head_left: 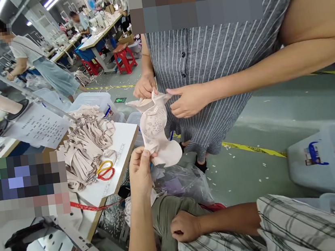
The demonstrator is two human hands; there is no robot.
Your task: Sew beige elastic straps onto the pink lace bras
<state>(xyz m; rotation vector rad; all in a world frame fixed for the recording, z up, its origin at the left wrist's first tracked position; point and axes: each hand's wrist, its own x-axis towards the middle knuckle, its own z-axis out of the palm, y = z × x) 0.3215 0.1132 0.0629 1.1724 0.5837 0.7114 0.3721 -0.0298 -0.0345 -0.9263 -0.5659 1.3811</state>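
Note:
A beige bra [154, 121] with a lace-patterned cup hangs stretched between me and a person standing in front of me. My left hand [141, 165] pinches its lower edge between thumb and fingers. Resting on my lap in a loose fist is my right hand [185, 226], with nothing showing in it. The other person's one hand [146, 85] grips the top of the bra, while their other hand [187, 100] is at its upper right edge.
Left of me, a white table [123, 141] carries a heap of beige fabric strips [88, 139] and red-and-yellow scissors [105, 170]. A sewing machine [78, 242] stands at lower left. Plastic bins [300, 162] sit at right. Several people work behind.

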